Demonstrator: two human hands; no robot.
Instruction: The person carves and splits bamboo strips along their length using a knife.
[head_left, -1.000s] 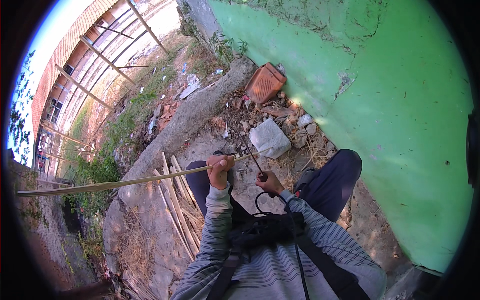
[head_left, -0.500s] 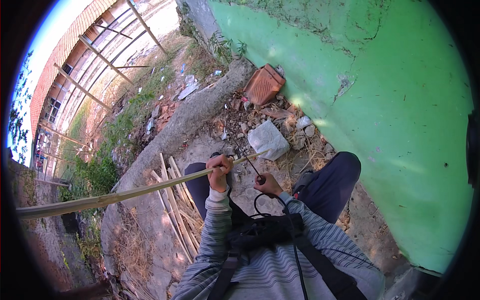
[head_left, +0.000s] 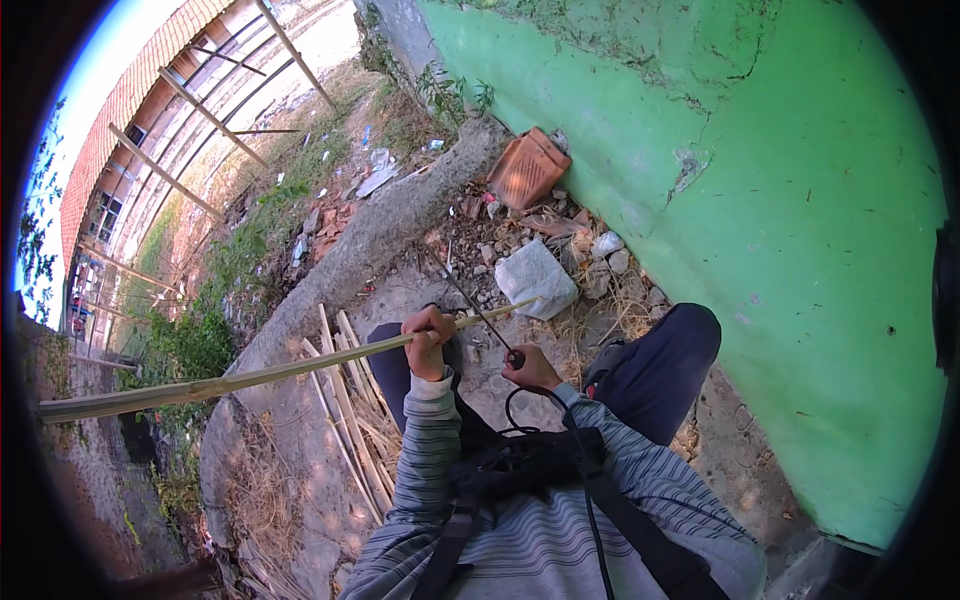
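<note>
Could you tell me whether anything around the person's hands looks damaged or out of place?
Yes. The green wall is cracked, with a chipped patch of bare plaster. A broken orange clay tile leans against its foot among rubble and a torn whitish bag. Split cane strips lie scattered beside the left hand.

A green wall [head_left: 800,250] fills the view from twelve to four o'clock. At its foot lie a reddish brick block [head_left: 527,168], a pale grey stone [head_left: 537,279] and scattered rubble [head_left: 480,235]. A concrete kerb [head_left: 370,250] runs toward twelve o'clock. Split bamboo strips [head_left: 350,420] lie at seven o'clock, with a brick building [head_left: 130,100] at ten.
</note>
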